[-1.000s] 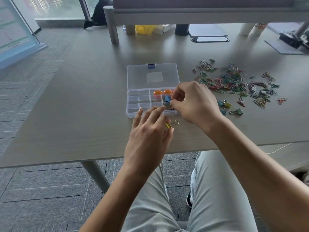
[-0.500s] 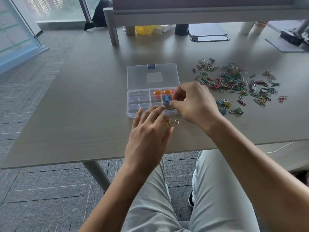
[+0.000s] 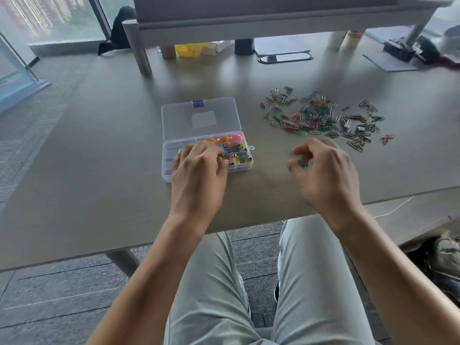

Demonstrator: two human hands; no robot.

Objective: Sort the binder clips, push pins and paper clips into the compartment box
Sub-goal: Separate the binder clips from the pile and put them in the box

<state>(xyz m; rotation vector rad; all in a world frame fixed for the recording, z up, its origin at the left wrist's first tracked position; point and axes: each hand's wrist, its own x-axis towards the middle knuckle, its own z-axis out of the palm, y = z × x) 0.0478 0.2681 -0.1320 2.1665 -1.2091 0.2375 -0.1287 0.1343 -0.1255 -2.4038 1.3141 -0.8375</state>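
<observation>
A clear compartment box lies open on the grey table, lid folded back. Orange and pink push pins fill its far row; coloured binder clips fill the right compartments. My left hand rests over the box's middle, its fingertips pinching a yellow binder clip above a compartment. My right hand hovers over the table right of the box, fingers closed on a small green binder clip. A wide scatter of coloured paper clips lies further right and back.
A metal shelf post stands behind the box. Yellow bag, cups and a dark pad line the table's far side. The table's front edge runs just below my wrists. A white cable hangs at right.
My left hand moved forward from the table edge onto the box with the yellow clip. My right hand left the box, went right and picked up a green clip.
</observation>
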